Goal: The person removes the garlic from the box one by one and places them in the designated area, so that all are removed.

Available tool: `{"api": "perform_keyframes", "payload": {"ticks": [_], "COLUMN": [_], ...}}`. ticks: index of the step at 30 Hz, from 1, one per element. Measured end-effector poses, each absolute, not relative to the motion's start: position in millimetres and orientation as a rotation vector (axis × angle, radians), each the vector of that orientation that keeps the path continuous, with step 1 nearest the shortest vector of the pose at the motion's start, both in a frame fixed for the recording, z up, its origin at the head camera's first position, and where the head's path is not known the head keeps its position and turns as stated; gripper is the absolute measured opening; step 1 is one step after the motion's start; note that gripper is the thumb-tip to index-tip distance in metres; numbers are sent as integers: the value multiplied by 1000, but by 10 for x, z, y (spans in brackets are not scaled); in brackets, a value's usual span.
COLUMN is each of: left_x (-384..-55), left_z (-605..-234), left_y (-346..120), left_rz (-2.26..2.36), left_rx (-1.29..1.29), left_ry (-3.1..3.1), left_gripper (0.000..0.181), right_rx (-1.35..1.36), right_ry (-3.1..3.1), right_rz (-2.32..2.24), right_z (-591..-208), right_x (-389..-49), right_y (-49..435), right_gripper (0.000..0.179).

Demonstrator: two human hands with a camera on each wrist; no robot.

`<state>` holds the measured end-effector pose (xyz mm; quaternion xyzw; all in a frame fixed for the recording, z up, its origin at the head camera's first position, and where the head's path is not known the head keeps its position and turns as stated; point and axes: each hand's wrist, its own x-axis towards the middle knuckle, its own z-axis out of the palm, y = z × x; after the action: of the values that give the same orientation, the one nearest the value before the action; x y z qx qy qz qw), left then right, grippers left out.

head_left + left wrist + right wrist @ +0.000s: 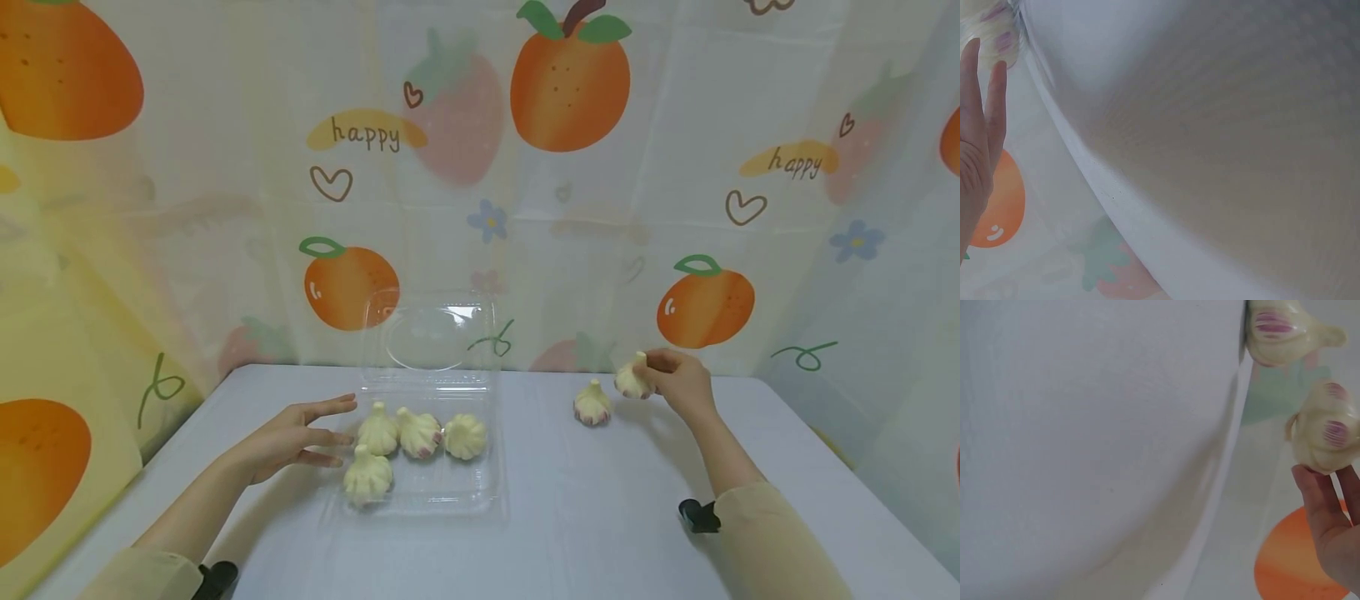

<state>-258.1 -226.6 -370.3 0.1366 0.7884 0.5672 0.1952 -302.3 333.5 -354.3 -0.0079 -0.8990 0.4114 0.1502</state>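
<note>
My right hand [681,383] pinches a pale garlic bulb [632,377] with purple streaks at the back right of the table; the right wrist view shows the fingertips on this garlic bulb [1327,428]. Just left of it, a second garlic bulb [592,403] stands on the table. My left hand [288,442] has its fingers spread at the left side of a clear plastic box [450,492], whose lid stands raised at the back. Inside the box are several garlic bulbs, among them one at the right [465,437] and one at the front left [368,477].
A white cloth covers the table [585,517]. Right behind it hangs a curtain [570,217] printed with oranges and strawberries, and a yellowish side of it drops at the left. Dark wrist straps [701,516] show at both cuffs.
</note>
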Motion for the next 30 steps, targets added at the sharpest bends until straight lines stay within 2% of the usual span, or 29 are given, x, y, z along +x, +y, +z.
{"api": "perform_keyframes", "payload": {"ticks": [30], "left_x": [-2572], "left_z": [-3691], "left_y": [-2281], "left_rz": [1594], "left_rx": [407], "left_ry": [2187], "left_gripper": [75], "right_rx": [-83], "right_ry": [-2763], "right_rz": [1188], "right_z": [-3719], "right_x": [-3026], "right_y": [3442], "right_gripper": [44]}}
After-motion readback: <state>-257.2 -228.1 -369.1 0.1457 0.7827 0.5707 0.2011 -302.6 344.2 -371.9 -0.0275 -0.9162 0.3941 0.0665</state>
